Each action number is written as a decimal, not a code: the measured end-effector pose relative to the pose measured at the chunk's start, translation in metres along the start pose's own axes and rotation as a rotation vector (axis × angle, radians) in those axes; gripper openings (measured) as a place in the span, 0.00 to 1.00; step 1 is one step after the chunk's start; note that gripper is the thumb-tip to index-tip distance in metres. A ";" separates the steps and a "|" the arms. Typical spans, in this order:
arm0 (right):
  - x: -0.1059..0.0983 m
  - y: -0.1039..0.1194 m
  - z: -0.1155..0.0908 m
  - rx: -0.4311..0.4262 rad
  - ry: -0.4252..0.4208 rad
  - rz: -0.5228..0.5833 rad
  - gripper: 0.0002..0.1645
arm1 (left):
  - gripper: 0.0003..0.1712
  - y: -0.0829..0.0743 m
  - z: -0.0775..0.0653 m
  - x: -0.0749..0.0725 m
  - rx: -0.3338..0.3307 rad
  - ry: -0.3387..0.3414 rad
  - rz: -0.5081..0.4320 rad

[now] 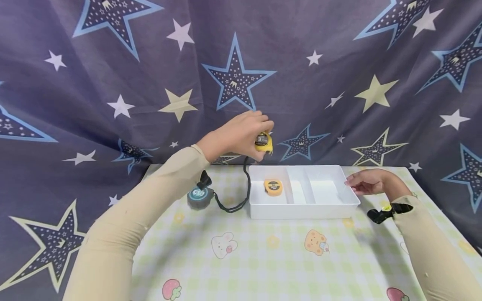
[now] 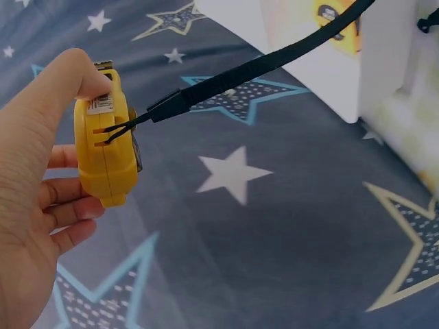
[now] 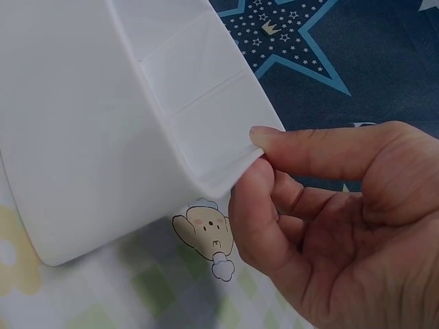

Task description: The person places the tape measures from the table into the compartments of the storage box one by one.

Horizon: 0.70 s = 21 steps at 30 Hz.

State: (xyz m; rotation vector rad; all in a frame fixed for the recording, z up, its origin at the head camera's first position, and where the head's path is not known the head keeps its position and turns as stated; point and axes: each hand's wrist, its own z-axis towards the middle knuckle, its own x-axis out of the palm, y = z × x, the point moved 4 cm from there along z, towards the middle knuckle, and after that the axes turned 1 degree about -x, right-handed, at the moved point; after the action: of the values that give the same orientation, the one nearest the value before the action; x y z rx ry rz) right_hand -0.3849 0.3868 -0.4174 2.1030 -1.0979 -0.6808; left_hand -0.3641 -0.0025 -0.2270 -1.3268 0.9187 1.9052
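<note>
My left hand (image 1: 242, 133) holds a yellow tape measure (image 1: 265, 143) in the air above the back left of a white divided tray (image 1: 301, 212). In the left wrist view, thumb and fingers grip the yellow case from both sides, and a black wrist strap (image 2: 254, 72) is threaded through its end. The strap hangs down past the tray's left wall toward the table. An orange-yellow tape measure (image 1: 273, 187) lies in the tray's left compartment. At the tray's right end, my right hand (image 1: 370, 182) pinches the rim (image 3: 255, 156) between thumb and fingers.
A dark grey tape measure (image 1: 199, 197) with a teal label lies on the table left of the tray, near the strap's lower loop. A green-and-white checked cloth (image 1: 271, 259) covers the table. Behind it hangs a dark star-patterned curtain (image 1: 293, 33).
</note>
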 end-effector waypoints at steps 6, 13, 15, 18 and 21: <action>0.000 0.000 0.000 0.002 0.006 0.012 0.15 | 0.24 -0.011 0.022 -0.018 0.044 -0.022 0.015; 0.000 0.001 -0.002 -0.003 0.006 0.017 0.15 | 0.24 -0.024 0.045 -0.032 0.046 -0.038 -0.001; 0.000 0.001 -0.002 -0.003 0.008 0.013 0.14 | 0.24 -0.027 0.049 -0.032 0.044 -0.039 -0.009; 0.000 0.000 -0.001 0.000 -0.001 0.007 0.14 | 0.24 -0.030 0.055 -0.029 0.040 -0.046 -0.021; -0.001 -0.001 0.000 0.003 -0.013 0.001 0.13 | 0.23 -0.034 0.059 -0.025 0.037 -0.058 -0.034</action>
State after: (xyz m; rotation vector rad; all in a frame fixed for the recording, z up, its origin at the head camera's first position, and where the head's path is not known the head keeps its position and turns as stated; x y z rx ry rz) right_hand -0.3853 0.3877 -0.4179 2.1032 -1.1079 -0.6930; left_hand -0.3592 0.0619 -0.1945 -1.2517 0.8933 1.8818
